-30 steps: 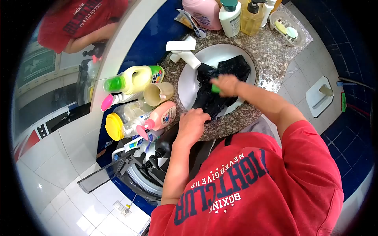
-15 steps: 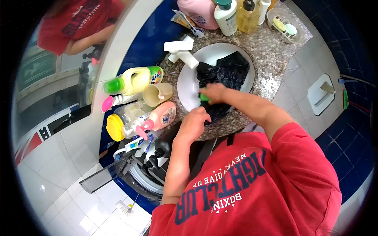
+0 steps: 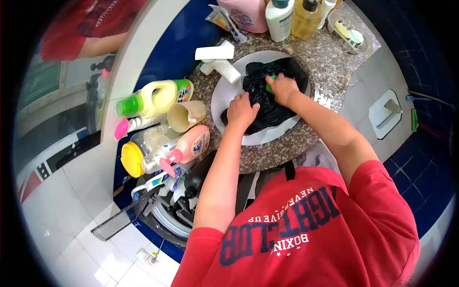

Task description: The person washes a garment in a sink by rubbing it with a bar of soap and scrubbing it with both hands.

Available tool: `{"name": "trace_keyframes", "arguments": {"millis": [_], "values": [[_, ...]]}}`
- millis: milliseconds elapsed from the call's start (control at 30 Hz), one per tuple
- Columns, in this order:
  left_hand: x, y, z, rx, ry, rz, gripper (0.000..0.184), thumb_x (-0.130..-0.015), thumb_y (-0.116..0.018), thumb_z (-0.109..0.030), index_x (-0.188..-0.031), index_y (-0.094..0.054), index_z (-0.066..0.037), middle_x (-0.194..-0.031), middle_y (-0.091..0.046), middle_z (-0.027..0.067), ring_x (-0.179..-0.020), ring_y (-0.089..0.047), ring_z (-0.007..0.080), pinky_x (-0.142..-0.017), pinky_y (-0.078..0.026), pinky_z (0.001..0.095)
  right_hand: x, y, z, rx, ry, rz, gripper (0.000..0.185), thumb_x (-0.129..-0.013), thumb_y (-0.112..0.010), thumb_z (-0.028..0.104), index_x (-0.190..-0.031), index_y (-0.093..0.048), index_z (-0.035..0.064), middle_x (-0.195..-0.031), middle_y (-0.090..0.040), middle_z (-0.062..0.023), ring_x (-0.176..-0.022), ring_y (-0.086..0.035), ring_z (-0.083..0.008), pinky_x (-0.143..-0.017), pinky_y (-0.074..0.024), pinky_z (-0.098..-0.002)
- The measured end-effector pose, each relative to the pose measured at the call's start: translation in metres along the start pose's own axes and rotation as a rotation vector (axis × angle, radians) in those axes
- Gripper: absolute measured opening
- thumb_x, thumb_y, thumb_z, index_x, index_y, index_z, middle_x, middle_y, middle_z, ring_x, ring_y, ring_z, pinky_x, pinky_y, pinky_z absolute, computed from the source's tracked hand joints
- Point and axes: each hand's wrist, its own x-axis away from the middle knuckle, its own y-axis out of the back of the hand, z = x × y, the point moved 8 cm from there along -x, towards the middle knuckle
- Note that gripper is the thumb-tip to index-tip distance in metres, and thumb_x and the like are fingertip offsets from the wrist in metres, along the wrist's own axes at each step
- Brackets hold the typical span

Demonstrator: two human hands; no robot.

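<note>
A crumpled, shiny wet black cloth (image 3: 267, 112) lies across the white washbasin (image 3: 222, 95), its exact shape lost in folds. My right hand (image 3: 284, 90) is closed round a small green block (image 3: 270, 84), perhaps soap or a brush, and holds it against the upper part of the cloth. On the left side of the basin, my left hand (image 3: 243, 113) grips the cloth with curled fingers. Above it juts the white tap (image 3: 222, 64).
Left of the basin, a yellow-green detergent bottle (image 3: 160, 98), a beige cup (image 3: 184, 116) and a pink pump bottle (image 3: 193, 143) crowd the granite counter (image 3: 330, 81). Several bottles, including a white one (image 3: 279, 21), and a soap dish (image 3: 354, 33) stand behind.
My right hand has moved up and right over the cloth with the green block. My left hand has moved from the basin's near edge up onto the cloth, which is spread differently.
</note>
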Motion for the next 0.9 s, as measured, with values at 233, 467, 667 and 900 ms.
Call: {"name": "trace_keyframes", "arguments": {"millis": [233,467,667,900], "values": [[-0.04,-0.075,0.001,-0.039,0.181,0.18,0.071,-0.08,-0.064,-0.032,-0.136,-0.038,0.002,-0.109,-0.062,0.0247,-0.107,-0.06,0.0345,-0.091,-0.047,0.0406,0.036,-0.014,-0.008,-0.188,-0.052,0.36,0.08,-0.071,-0.074,0.031,-0.136,-0.034,0.0084,-0.122,-0.058,-0.0198,-0.116,-0.054,-0.0325,-0.092,-0.0488,-0.0404],[0.058,-0.027,0.048,1.734,0.448,-0.282,0.048,-0.081,-0.044,0.006,-0.129,-0.039,0.006,-0.112,-0.057,0.0176,-0.099,-0.06,0.0261,-0.086,-0.05,0.0365,0.022,0.007,-0.052,-0.732,-0.249,-0.083,0.082,-0.067,-0.073,0.028,-0.136,-0.033,0.0106,-0.11,-0.06,-0.0275,-0.107,-0.057,-0.0404,-0.093,-0.0455,-0.0436],[0.117,-0.066,0.081,1.844,0.749,-0.386,0.055,-0.07,-0.039,0.017,-0.119,-0.048,-0.006,-0.108,-0.058,0.012,-0.093,-0.06,0.0278,-0.077,-0.051,0.0403,0.021,0.009,0.005,-0.765,-0.156,-0.194,0.08,-0.065,-0.075,0.029,-0.134,-0.036,0.0157,-0.106,-0.058,-0.0248,-0.1,-0.059,-0.041,-0.086,-0.0494,-0.046],[0.128,-0.004,0.049,2.16,0.681,-0.553,0.049,-0.072,-0.041,0.019,-0.113,-0.048,-0.007,-0.104,-0.059,0.0116,-0.09,-0.06,0.0278,-0.077,-0.051,0.0389,-0.004,-0.049,0.062,0.013,0.306,0.061,0.065,-0.079,-0.066,0.032,-0.137,-0.039,0.0204,-0.11,-0.055,-0.0189,-0.101,-0.059,-0.034,-0.085,-0.0466,-0.044]]}}
